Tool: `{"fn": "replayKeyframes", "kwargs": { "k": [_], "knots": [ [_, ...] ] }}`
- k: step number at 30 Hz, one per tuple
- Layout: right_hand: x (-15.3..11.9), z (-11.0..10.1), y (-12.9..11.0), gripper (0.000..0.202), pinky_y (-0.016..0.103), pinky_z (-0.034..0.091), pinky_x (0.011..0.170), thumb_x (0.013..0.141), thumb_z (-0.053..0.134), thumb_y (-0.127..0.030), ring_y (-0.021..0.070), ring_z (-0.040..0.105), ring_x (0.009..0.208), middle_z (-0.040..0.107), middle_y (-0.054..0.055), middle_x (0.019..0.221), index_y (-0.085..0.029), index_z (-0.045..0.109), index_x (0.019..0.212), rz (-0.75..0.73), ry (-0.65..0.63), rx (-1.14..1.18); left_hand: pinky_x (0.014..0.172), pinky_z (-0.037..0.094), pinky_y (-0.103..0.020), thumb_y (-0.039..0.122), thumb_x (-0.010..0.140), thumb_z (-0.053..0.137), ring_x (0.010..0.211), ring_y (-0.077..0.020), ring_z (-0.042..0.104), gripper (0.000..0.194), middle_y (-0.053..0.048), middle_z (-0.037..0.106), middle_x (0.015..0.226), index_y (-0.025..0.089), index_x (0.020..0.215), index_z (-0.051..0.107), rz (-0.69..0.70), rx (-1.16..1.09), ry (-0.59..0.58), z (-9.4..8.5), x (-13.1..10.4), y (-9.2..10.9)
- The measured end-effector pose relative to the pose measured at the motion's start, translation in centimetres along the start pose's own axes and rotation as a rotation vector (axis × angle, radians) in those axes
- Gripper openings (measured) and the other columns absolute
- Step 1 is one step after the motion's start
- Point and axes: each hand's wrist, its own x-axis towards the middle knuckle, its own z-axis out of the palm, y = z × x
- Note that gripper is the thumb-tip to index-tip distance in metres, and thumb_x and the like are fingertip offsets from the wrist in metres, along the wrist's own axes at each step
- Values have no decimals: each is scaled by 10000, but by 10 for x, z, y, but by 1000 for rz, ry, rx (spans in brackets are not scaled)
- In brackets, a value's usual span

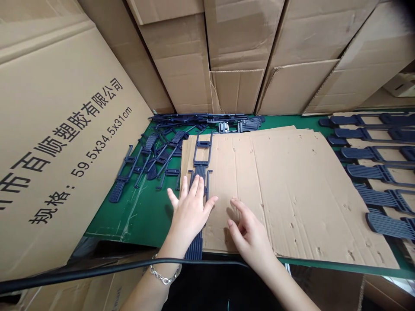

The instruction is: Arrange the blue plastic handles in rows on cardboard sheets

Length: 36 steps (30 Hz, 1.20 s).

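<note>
A flat cardboard sheet (292,181) lies on the green table (142,216). One long dark blue plastic part (201,160) lies along the sheet's left edge. My left hand (189,211) rests flat on this part, fingers spread, with a chain bracelet on the wrist. My right hand (249,235) touches the sheet's near edge just right of it, fingers slightly curled and holding nothing. A loose pile of the same blue parts (155,155) lies left of the sheet.
A large printed carton (58,142) stands at the left, and more cartons (240,56) wall the back. Several blue parts (379,172) lie in a row on cardboard at the right. A black cable (97,270) runs along the near edge.
</note>
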Motion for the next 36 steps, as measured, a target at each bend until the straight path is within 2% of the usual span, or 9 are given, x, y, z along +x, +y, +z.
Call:
{"fn": "replayKeyframes", "kwargs": {
  "k": [4,8,17,21,25,28,31,34,36],
  "knots": [
    [1,-1,-2,400,294,536,557,872,431,-233,113,571,556,503,133,1283,-178,443,1268,44,-16,36,974,12,-735,578,895,181,1375,-343,81,687,-77,207,1473,149,1430,225,-6,3,-5,2,0,-1],
    [0,-1,-1,413,306,533,577,871,428,-239,103,532,505,520,127,1262,-188,439,1281,37,-22,14,976,27,-734,560,901,195,1373,-340,103,672,-96,220,1469,149,1431,218,5,3,14,3,-1,0],
    [0,-1,-1,392,301,549,627,878,427,-229,190,636,839,524,129,1261,-170,464,1264,7,-25,-14,974,43,-739,552,903,193,1372,-337,112,671,-94,248,1459,131,1424,237,36,34,30,3,0,2],
    [0,0,0,372,307,557,704,883,430,-229,225,565,1079,493,123,1303,-169,476,1247,-5,-42,-10,972,73,-742,559,900,195,1371,-344,111,681,-98,220,1469,122,1420,245,45,29,20,4,-3,3],
    [0,-1,0,368,313,550,761,883,424,-224,230,499,1172,497,121,1300,-167,477,1243,-11,-45,-19,979,94,-730,537,908,182,1377,-337,80,656,-100,141,1492,143,1431,225,36,-16,72,-5,4,-9],
    [1,-2,-1,353,324,542,795,884,427,-227,231,501,1170,514,120,1283,-162,487,1225,-13,-48,-26,1011,84,-696,487,922,170,1379,-323,95,591,-75,126,1504,188,1418,285,-39,-37,170,-22,30,-33],
    [2,-3,-2,348,318,550,762,886,427,-236,228,538,1123,526,113,1270,-165,488,1220,-4,-65,-25,1079,130,-581,475,918,217,1369,-293,168,581,-90,182,1499,172,1401,329,-57,-40,232,-41,80,-60],
    [1,-3,-1,356,321,556,722,886,428,-250,216,610,992,551,110,1238,-167,486,1226,-6,-55,-48,1090,241,-371,405,913,271,1345,-235,250,578,-132,245,1476,94,1399,309,-55,-1,154,-49,136,-83],
    [0,-1,1,356,308,558,684,889,426,-254,199,637,908,554,109,1233,-168,483,1230,-9,-26,-58,1030,324,-398,366,881,357,1275,-283,369,543,-186,387,1386,65,1331,412,-87,23,103,-47,165,-94]
  ]
}}
